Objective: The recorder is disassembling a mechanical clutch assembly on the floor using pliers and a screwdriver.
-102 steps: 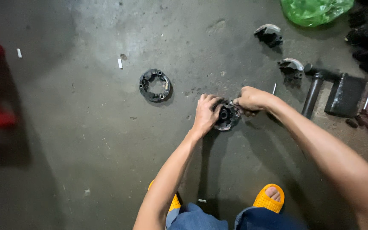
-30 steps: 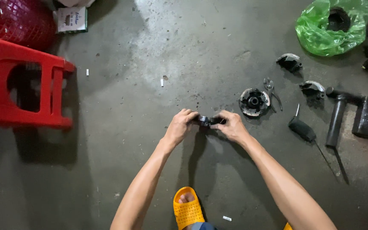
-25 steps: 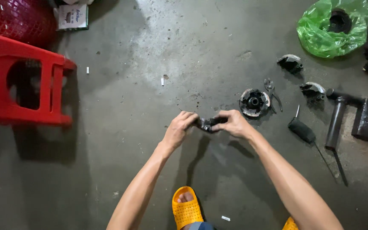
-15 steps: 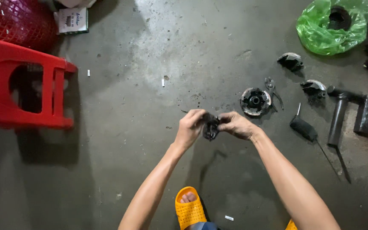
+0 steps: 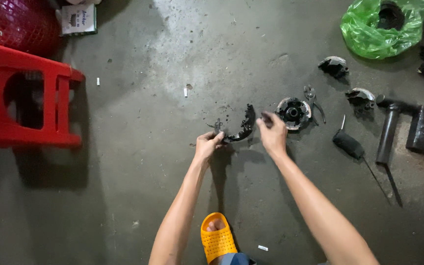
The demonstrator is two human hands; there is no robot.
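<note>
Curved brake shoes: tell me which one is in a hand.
The dark curved shoe held up by the left hand. The other two lie untouched on the floor further right, past the round hub.

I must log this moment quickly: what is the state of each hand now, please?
Left hand: fingers closed on one end of the curved black brake shoe.
Right hand: holding nothing that shows; whether open or closed cannot be told.

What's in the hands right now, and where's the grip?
Left hand pinches the curved black part at its lower end. Right hand appears empty, beside it.
</note>
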